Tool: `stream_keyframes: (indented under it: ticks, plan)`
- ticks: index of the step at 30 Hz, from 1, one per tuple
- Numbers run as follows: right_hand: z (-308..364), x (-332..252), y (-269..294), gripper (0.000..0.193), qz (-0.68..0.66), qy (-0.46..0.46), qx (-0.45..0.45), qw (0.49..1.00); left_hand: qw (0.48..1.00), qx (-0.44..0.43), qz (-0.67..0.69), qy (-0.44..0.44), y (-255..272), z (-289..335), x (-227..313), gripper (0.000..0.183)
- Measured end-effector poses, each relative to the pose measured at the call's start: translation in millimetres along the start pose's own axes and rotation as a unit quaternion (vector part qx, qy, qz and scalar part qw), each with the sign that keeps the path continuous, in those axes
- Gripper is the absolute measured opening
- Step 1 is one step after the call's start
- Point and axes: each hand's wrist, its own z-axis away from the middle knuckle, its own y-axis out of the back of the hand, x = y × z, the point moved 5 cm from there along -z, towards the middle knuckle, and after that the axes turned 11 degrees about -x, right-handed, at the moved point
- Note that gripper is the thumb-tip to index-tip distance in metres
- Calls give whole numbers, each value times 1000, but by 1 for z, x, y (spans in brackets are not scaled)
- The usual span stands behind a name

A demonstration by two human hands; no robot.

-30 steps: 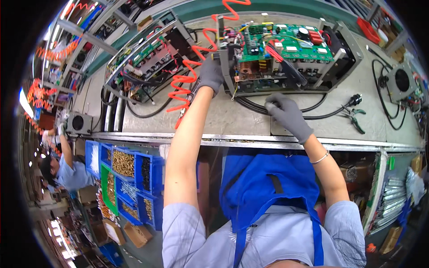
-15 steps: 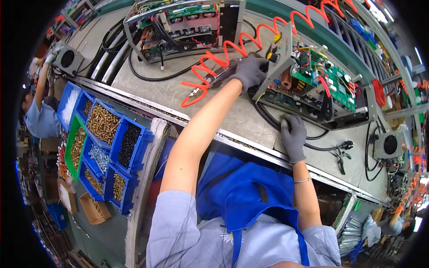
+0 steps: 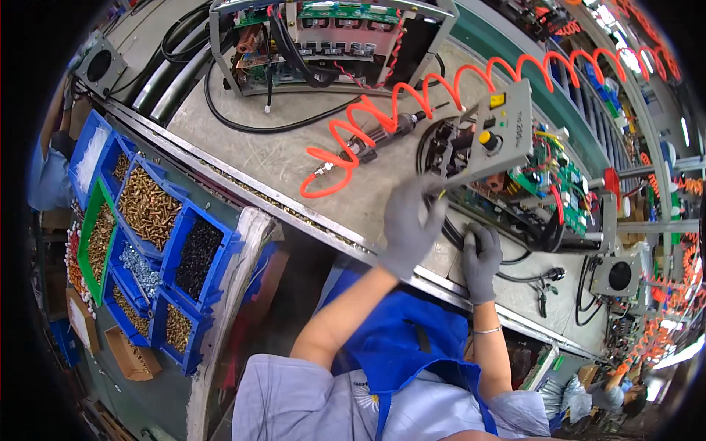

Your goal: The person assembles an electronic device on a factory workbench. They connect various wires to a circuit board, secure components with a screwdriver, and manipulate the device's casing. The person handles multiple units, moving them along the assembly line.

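My left hand (image 3: 412,224), in a grey glove, is at the lower corner of an upright grey front panel (image 3: 507,136) with a yellow-centred knob. Its thumb and fingers come together by a small yellow-green bit; what they hold is unclear. The panel belongs to an open electronic unit (image 3: 548,184) with green circuit boards and wires. My right hand (image 3: 482,257), also gloved, lies over a black power cable (image 3: 515,278) in front of the unit, fingers loosely extended. A power screwdriver (image 3: 382,136) on an orange coiled hose (image 3: 471,70) lies on the bench, untouched.
A second open unit (image 3: 331,51) stands at the far left. Blue bins (image 3: 193,246) and a green bin (image 3: 97,242) of screws are at left. Small pliers (image 3: 543,300) lie by the cable plug. Grey boxes with round black fronts (image 3: 618,275) sit on both sides. Another person's sleeve (image 3: 50,176) shows far left.
My left hand has left the panel's upper side and come nearer to me, to its lower corner. The panel now faces me more. My right hand stays by the cable. The whole view has shifted.
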Motion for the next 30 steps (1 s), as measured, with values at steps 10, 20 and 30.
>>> stream_keyframes:
  ticks: [10,20,30]
  plan:
    - [-7,-2,-11,15,7,-1,-40,999,987,-140,-74,-36,-22,66,1,29]
    - [-13,5,-15,19,29,-14,-76,997,982,-173,-53,-59,-25,62,-6,20]
    - [-9,5,-18,18,13,-116,-133,984,980,-185,-47,-54,-34,65,-13,19]
